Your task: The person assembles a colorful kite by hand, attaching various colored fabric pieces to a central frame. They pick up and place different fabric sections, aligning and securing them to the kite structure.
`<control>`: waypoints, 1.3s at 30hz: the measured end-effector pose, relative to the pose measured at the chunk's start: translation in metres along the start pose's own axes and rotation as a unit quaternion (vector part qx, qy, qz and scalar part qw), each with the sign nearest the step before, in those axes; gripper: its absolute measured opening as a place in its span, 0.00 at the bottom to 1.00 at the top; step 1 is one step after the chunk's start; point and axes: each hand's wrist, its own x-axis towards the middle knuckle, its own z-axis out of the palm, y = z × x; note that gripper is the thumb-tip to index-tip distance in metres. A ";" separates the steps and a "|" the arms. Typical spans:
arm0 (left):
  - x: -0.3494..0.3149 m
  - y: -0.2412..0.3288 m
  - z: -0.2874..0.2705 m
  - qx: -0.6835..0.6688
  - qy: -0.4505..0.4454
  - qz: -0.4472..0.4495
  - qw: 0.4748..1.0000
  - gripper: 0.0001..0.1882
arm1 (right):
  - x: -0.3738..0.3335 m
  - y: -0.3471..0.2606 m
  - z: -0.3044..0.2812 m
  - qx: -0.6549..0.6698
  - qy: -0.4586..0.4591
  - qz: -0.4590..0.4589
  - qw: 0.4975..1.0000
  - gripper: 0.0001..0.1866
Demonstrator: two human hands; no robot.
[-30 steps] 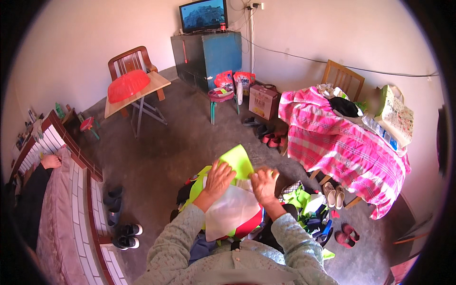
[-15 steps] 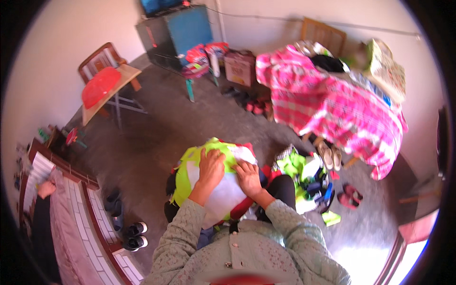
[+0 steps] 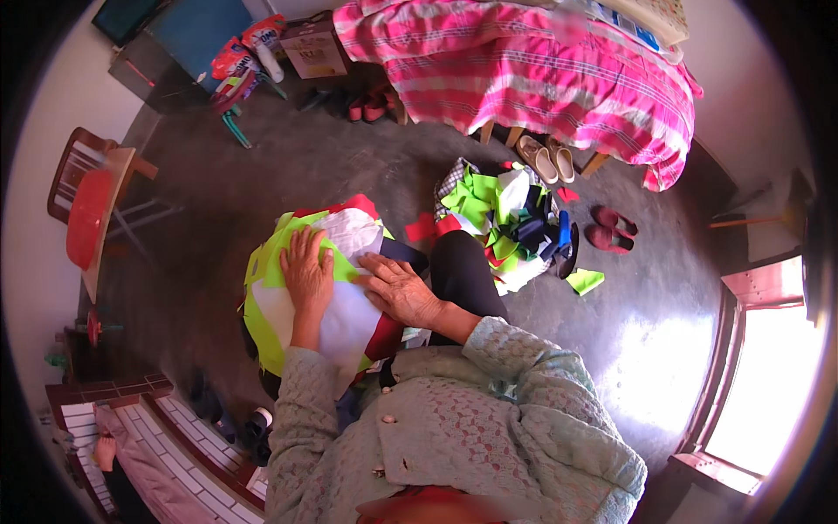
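A patchwork cloth [image 3: 345,327] of yellow-green, white and red pieces is spread over my lap. My left hand [image 3: 307,266] lies flat on its upper part, fingers stretched out across a yellow-green and white area. To its right, my right hand [image 3: 401,293] rests on the white and yellow-green pieces with the fingers extended toward the left hand. Neither hand grips anything that I can see. Beyond my dark-trousered knee [image 3: 467,271], a heap of fabric scraps [image 3: 480,196] in yellow-green, white, black, blue and red is on the floor.
A single yellow-green scrap [image 3: 585,280] and dark red shoes [image 3: 614,229] lie right of the heap. Behind stands a bed-like surface under a pink checked cover [image 3: 524,70], with beige shoes [image 3: 537,159] below. A red basin [image 3: 90,218] is at left. Another person's limb [image 3: 105,450] shows lower left.
My view has swung to the right and down, so the room has shifted left and up. Both hands stay on the cloth; the left hand's fingers now lie flatter and the right hand reaches further across.
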 end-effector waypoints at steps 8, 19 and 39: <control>0.003 0.004 0.000 0.011 -0.010 -0.009 1.000 0.21 | -0.048 0.059 -0.064 0.078 0.108 0.108 0.985 0.07; 0.008 0.003 0.001 0.020 -0.006 0.024 1.000 0.21 | -0.273 0.215 -0.047 0.379 0.522 0.615 0.454 0.07; 0.015 0.014 -0.001 0.011 -0.024 0.037 0.999 0.21 | -0.308 0.262 0.077 0.561 0.483 0.637 0.218 0.23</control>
